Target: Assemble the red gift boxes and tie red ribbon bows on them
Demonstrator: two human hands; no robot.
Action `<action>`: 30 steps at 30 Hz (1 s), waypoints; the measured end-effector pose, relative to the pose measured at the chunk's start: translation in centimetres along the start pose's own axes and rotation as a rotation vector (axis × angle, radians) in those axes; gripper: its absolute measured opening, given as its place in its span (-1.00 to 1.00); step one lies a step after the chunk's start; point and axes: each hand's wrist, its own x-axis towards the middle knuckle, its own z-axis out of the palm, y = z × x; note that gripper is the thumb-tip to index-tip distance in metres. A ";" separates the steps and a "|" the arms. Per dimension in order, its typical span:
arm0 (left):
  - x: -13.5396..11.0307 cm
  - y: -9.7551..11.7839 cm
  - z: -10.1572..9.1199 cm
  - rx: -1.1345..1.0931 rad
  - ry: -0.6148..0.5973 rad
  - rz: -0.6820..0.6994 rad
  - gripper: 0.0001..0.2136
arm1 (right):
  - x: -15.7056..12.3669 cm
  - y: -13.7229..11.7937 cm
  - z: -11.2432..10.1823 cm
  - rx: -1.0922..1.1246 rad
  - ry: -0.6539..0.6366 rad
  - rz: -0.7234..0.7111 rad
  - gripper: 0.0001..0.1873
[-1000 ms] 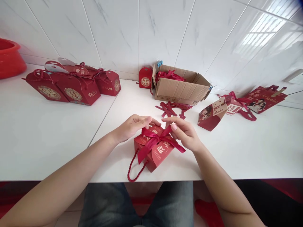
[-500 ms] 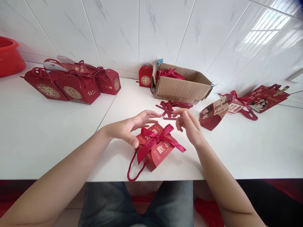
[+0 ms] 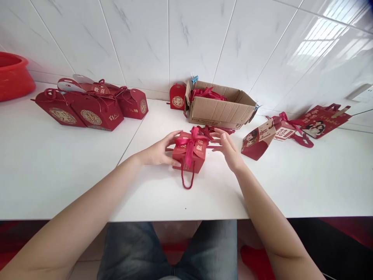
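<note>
A small red gift box point(image 3: 189, 157) tied with a red ribbon bow stands on the white table point(image 3: 72, 171), its red cord handle hanging toward me. My left hand point(image 3: 159, 151) grips the box's left side, thumb at the front and fingers curled behind. To the right of the box, my right hand point(image 3: 228, 148) hovers with its fingers spread, the fingertips close to the box's right edge and holding nothing.
An open cardboard carton point(image 3: 219, 107) with red ribbons stands behind the box, loose red strips point(image 3: 214, 131) in front of it. Red gift boxes point(image 3: 90, 107) lie at the back left, a red basin point(image 3: 13, 76) at the far left, more printed boxes point(image 3: 279, 132) at right.
The gift box has been turned and pushed away from me toward the carton. My left hand has closed on its side; my right hand has come beside it, fingers spread.
</note>
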 end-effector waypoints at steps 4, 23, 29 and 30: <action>0.6 -1.2 0.3 -0.033 0.067 0.045 0.01 | 0.3 1.4 -0.1 -0.068 -0.306 -0.092 0.23; 0.7 -2.2 1.7 0.363 0.008 -0.122 0.08 | -7.3 1.3 -8.6 -0.409 0.412 0.280 0.00; 0.7 -2.0 1.8 0.410 0.015 -0.136 0.03 | -4.7 3.1 -12.8 -0.400 0.642 0.345 0.09; 0.7 -1.9 1.8 0.415 0.016 -0.138 0.02 | -4.1 3.5 -13.5 -0.406 0.667 0.345 0.11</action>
